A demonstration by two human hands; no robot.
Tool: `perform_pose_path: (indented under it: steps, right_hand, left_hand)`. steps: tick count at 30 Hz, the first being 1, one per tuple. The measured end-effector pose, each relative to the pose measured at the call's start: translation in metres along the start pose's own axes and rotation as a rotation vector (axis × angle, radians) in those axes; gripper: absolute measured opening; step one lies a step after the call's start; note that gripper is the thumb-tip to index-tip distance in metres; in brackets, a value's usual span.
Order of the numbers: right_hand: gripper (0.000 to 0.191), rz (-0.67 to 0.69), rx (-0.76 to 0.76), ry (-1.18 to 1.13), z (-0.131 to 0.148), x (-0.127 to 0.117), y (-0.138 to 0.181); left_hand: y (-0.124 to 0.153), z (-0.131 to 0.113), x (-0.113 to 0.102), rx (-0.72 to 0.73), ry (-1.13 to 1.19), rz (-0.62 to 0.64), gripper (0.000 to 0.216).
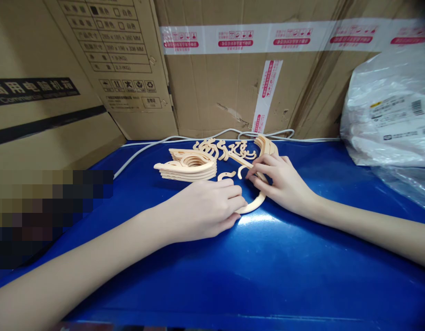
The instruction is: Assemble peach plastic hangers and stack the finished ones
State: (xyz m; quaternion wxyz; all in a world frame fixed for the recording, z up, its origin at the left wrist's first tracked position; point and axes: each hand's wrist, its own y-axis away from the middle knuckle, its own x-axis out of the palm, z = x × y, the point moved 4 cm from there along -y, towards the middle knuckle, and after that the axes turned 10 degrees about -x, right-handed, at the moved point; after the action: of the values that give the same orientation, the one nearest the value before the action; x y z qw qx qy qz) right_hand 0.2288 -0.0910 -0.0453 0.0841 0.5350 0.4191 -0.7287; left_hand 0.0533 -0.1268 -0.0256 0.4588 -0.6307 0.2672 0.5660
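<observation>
On the blue table, my left hand (215, 207) is closed, its fingertips pinching the near end of a curved cream hanger piece (255, 203). My right hand (281, 181) closes its fingers around the far part of the same piece, where a straight bar (242, 161) also runs under the fingertips. Between the hands lie a small hook-shaped piece (226, 175) and another small curved piece (241, 172), partly hidden. Left of them rises a neat stack of cream hangers (188, 171). My fingers cover how the held parts meet.
Behind the hands are several loose hooks (207, 147) and a stack of curved arms (267, 145). A white cable (140, 149) runs along the back edge. Cardboard boxes (212, 87) wall the back and left. A clear plastic bag (388, 110) sits at right.
</observation>
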Motion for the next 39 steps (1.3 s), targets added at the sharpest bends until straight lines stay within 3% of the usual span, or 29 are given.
perform_pose_path:
  steps: [9, 16, 20, 25, 30, 36, 39]
  right_hand:
    - [0.033, -0.012, -0.041, -0.064, 0.006, -0.005, -0.001]
    - [0.033, 0.037, -0.315, -0.17, 0.019, -0.005, -0.001]
    - [0.031, 0.059, -0.368, -0.267, 0.022, -0.005, 0.0]
    - [0.031, 0.084, -0.32, -0.343, 0.023, -0.006, 0.001]
    - [0.024, 0.011, -0.229, -0.364, 0.016, -0.009, -0.003]
    - [0.038, 0.114, -0.184, -0.384, 0.01, 0.001, -0.008]
    - [0.036, 0.091, -0.153, -0.394, 0.008, 0.001, -0.008]
  left_hand:
    - [-0.001, 0.001, -0.003, 0.018, -0.013, -0.056, 0.015]
    - [-0.002, 0.0, 0.0, 0.034, 0.037, -0.027, 0.02]
    - [-0.002, -0.006, 0.003, 0.046, 0.052, 0.01, 0.019]
    - [-0.002, -0.009, 0.004, 0.044, 0.048, 0.029, 0.017]
    - [-0.002, -0.01, 0.002, 0.05, 0.049, 0.023, 0.018]
    - [-0.002, -0.013, -0.001, 0.058, 0.08, 0.041, 0.02]
    - [-0.002, -0.015, -0.002, 0.068, 0.074, 0.048, 0.019]
